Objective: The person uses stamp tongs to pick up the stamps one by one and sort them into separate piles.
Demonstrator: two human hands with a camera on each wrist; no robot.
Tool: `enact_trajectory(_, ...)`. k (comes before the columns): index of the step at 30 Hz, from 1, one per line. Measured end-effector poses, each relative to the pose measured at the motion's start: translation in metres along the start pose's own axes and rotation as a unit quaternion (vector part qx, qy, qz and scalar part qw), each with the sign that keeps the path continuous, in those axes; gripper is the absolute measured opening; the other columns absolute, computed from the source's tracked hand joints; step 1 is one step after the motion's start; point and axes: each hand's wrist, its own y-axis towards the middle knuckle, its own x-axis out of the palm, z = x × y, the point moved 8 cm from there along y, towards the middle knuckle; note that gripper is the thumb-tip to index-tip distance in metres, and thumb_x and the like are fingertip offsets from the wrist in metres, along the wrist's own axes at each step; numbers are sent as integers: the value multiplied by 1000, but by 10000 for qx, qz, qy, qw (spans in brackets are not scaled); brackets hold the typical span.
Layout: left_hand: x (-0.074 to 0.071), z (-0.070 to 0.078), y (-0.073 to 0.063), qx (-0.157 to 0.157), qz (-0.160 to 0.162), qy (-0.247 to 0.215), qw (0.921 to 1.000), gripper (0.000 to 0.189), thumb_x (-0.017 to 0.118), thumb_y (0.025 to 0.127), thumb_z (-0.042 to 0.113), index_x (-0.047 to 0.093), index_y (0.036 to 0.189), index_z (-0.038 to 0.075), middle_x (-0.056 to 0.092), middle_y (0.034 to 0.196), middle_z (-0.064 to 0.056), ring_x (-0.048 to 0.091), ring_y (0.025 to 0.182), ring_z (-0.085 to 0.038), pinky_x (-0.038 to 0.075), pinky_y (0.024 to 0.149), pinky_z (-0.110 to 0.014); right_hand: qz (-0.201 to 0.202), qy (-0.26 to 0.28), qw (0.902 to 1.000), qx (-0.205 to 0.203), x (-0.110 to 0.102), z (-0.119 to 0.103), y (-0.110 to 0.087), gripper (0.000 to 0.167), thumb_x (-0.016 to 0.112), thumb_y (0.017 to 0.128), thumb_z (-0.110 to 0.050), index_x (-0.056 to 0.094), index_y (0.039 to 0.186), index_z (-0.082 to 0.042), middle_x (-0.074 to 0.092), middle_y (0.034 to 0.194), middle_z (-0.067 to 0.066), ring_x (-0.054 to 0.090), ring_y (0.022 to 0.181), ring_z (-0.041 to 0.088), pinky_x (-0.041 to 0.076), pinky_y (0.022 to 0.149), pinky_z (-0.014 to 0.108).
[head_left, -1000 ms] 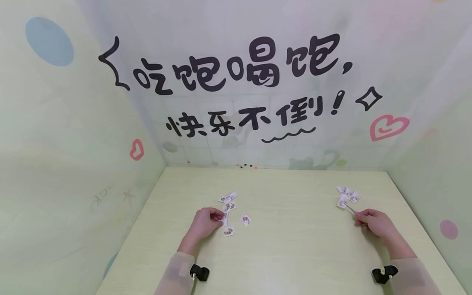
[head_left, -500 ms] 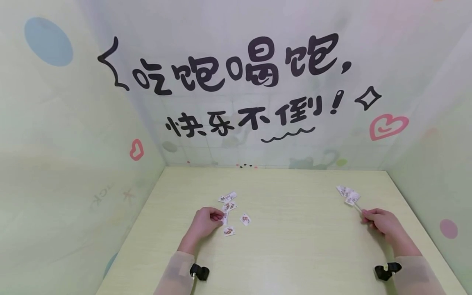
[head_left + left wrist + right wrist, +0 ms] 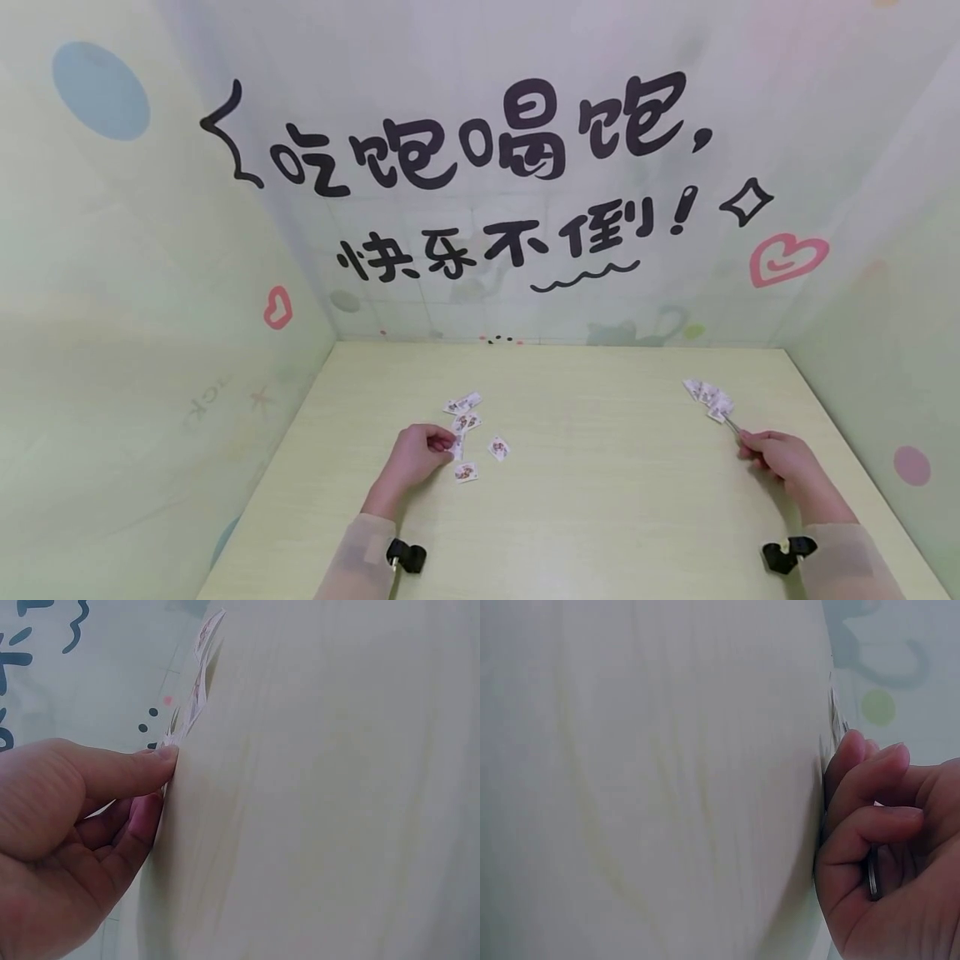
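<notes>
My left hand (image 3: 422, 450) pinches the edge of a small printed card (image 3: 458, 445) on the table, thumb against fingers. Beyond it lie overlapping cards (image 3: 467, 420), and one loose card (image 3: 466, 472) sits nearer me. My right hand (image 3: 780, 454) grips slim metal tweezers (image 3: 731, 423), whose tips meet the nearest card (image 3: 718, 411) of an overlapping, fanned row (image 3: 701, 389) at the right. In the right wrist view the tweezers' rear end (image 3: 873, 874) shows inside the curled fingers; their tips are hidden there. Card edges (image 3: 196, 694) curl up past the left thumb.
Another loose card (image 3: 499, 447) lies right of the left group. The pale wooden table (image 3: 585, 500) meets a printed back wall (image 3: 555, 308) and side walls. A black wrist mount (image 3: 407, 555) sits at the left sleeve, another mount (image 3: 789, 554) at the right.
My right hand has shifted slightly right with the tweezers, and the card at their tips has moved right onto the near end of the fanned row. The left hand has stayed put.
</notes>
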Motion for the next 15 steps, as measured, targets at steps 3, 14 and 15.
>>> enact_trajectory(3,1,-1,1,-19,-11,-24,10000,20,84,85,-6,80,102,4,72,89,0,65,80,-14,57,74,-29,21,-38,10000,7,0,0,0,34,54,113,-29,72,97,-6,67,79,-12,55,66,9,40,62,28)
enact_trajectory(14,1,-1,1,-196,-31,35,9998,19,84,86,-4,80,102,6,71,89,2,64,82,-14,56,76,-31,11,-264,9996,133,-1,0,-5,35,53,112,-31,74,97,-7,66,76,-9,52,64,11,39,59,31)
enact_trajectory(15,1,-1,1,-194,-28,30,9998,19,84,86,-4,80,102,6,71,89,2,64,82,-14,56,76,-31,12,-296,9995,137,-1,0,-6,35,54,112,-31,74,97,-7,66,76,-8,51,64,12,39,59,31)
